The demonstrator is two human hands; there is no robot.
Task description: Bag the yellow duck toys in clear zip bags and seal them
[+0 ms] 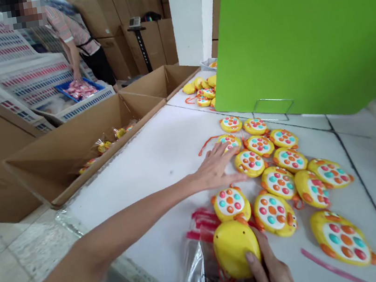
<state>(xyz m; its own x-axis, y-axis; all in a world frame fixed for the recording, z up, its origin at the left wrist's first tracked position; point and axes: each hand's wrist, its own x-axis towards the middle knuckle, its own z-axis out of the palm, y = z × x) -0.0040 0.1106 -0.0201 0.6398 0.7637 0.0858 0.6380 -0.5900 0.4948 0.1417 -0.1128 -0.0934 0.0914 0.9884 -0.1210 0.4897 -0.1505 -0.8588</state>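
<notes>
Several yellow duck-shaped toys (276, 165) with coloured buttons lie in a cluster on the white table (161, 154). My left hand (218, 167) reaches out flat with fingers spread, touching a toy (229, 141) with an orange string at the cluster's left edge. My right hand (271, 272) grips a plain yellow toy (235, 247), its back side up, at the table's near edge. That toy sits at the mouth of a clear plastic bag (203, 270) with red print.
A green panel (302, 29) on a wire stand rises behind the toys. An open cardboard box (78, 143) with bagged toys stands left of the table. More toys (202, 91) lie at the far end. A person (77, 39) works at the back left by white crates.
</notes>
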